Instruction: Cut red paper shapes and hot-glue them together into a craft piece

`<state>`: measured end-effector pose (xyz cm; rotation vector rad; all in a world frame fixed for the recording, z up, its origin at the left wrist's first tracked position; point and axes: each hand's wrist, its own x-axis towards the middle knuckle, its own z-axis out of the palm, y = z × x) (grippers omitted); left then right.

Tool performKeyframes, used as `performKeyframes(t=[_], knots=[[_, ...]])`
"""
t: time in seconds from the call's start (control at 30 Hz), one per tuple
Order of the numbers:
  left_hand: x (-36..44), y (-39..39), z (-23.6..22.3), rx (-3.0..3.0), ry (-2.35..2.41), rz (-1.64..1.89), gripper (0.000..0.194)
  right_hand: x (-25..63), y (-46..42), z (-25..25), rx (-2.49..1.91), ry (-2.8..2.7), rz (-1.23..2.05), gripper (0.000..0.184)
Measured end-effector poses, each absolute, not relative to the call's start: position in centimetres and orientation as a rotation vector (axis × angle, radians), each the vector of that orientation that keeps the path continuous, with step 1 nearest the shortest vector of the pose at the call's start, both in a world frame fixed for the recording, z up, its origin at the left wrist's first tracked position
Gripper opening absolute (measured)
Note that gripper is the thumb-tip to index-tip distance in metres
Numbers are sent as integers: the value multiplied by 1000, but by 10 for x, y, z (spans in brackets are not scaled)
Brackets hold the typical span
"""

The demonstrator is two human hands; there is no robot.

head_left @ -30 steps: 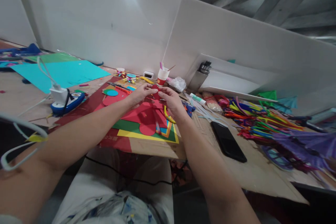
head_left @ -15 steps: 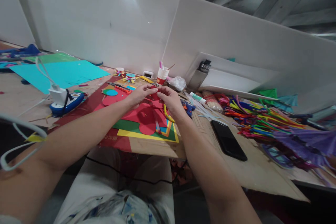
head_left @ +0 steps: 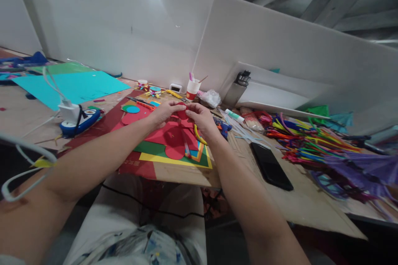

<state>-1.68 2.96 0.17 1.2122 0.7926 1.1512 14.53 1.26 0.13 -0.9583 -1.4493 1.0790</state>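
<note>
Above the middle of the worktable, my left hand (head_left: 166, 114) and my right hand (head_left: 200, 116) meet on a small red paper piece (head_left: 182, 114), fingers pinched on it from both sides. Its exact shape is partly covered by my fingers. Beneath lie red paper sheets (head_left: 158, 134), with a red circle (head_left: 174, 151) on top near the front. Green and yellow sheets (head_left: 174, 160) stick out below them. A yellow curved strip (head_left: 199, 134) is beside my right wrist. Scissors with orange handles (head_left: 146, 104) rest behind my left hand, close to green and blue paper circles (head_left: 132, 109).
A paper cup (head_left: 193, 89) holding tools stands behind my hands. To the right are a glue stick (head_left: 234, 116), a black phone (head_left: 270, 165) and a heap of pipe cleaners (head_left: 311, 136). A blue power strip (head_left: 81, 122) with a white plug sits at left.
My hands keep their hold on the red paper piece, and my fingers shift only slightly. The other things stay in place.
</note>
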Motion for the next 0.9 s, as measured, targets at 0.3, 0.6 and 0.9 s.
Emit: performKeyframes(t=[0.3,0.6,0.9], knots=[[-16,29,1,1220,764,1187,33,145,16,-2,-964,-1484,1048,26],[-16,28,2,1267,735,1159,35,147,14,4,-934,-1484,1098,30],[-26,35,9,1149,904,1302,30,199,17,23,-1458,-1588,357,22]])
